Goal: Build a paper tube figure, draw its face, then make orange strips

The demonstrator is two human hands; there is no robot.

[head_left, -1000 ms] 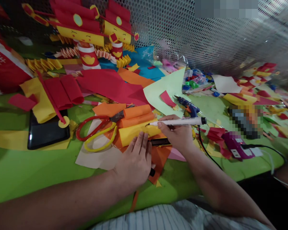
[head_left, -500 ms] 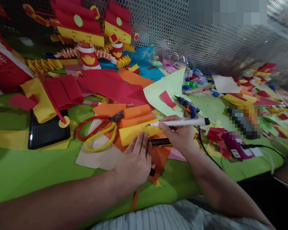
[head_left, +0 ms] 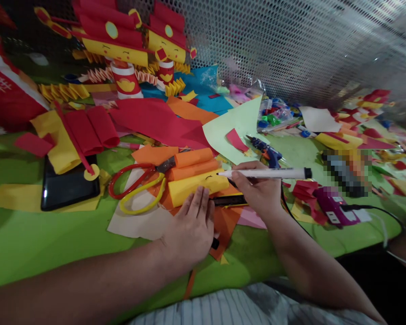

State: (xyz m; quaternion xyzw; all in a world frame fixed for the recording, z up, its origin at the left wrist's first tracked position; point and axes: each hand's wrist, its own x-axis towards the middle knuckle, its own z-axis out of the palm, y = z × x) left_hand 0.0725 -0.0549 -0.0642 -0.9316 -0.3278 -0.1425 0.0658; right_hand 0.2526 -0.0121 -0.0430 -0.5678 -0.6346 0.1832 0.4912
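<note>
White marker is pinched in right hand; yellow paper roll (black-marked) is touched by left hand, fingers outstretched.

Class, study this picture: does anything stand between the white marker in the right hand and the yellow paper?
Nothing visible does. The white marker in the right hand has its tip at the yellow paper. The left hand touches the paper lower down, clear of the tip.

Person's left forearm angled in over the worktop by its near edge, left hand palm down, fingers stretched toward the far edge, right forearm across the near edge, right hand curled in a writing grip.
</note>
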